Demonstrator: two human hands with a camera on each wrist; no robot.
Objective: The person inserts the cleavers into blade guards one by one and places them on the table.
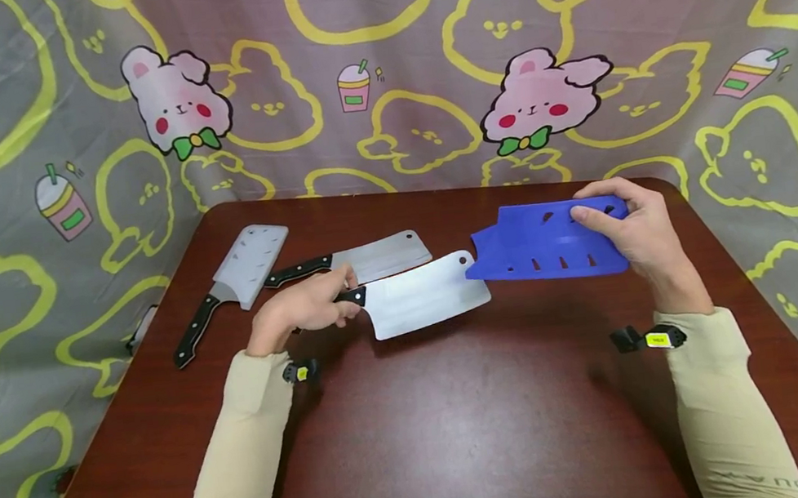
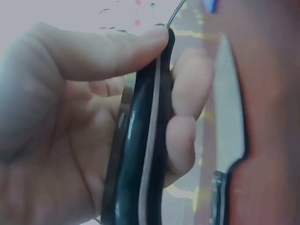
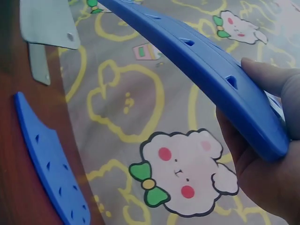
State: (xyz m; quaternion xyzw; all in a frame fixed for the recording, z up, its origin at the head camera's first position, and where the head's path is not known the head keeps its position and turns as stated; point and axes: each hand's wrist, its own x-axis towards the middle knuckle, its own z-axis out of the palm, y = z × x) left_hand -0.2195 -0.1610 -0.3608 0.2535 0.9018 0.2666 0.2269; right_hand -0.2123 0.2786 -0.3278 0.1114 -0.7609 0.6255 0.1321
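Observation:
My left hand [image 1: 309, 300] grips the black handle [image 2: 145, 140] of a cleaver, whose bare blade [image 1: 426, 295] points right above the table. In my right hand [image 1: 644, 229] is a blue blade sheath [image 1: 553, 240] with small slots, pinched between thumb and fingers. Its left end overlaps the blade's far corner in the head view; whether they touch, I cannot tell. Behind lies a second bare cleaver [image 1: 385, 257], handle to the left. A third cleaver [image 1: 194, 331] lies at the left, its blade in a whitish sheath [image 1: 252, 257]. Another blue sheath [image 3: 54, 164] lies on the table, mostly hidden in the head view.
The brown table [image 1: 448, 424] has rounded corners. A patterned curtain [image 1: 414, 58] with bears and drink cups hangs behind it and along both sides. Something small and dark [image 1: 63, 480] shows beyond the left edge.

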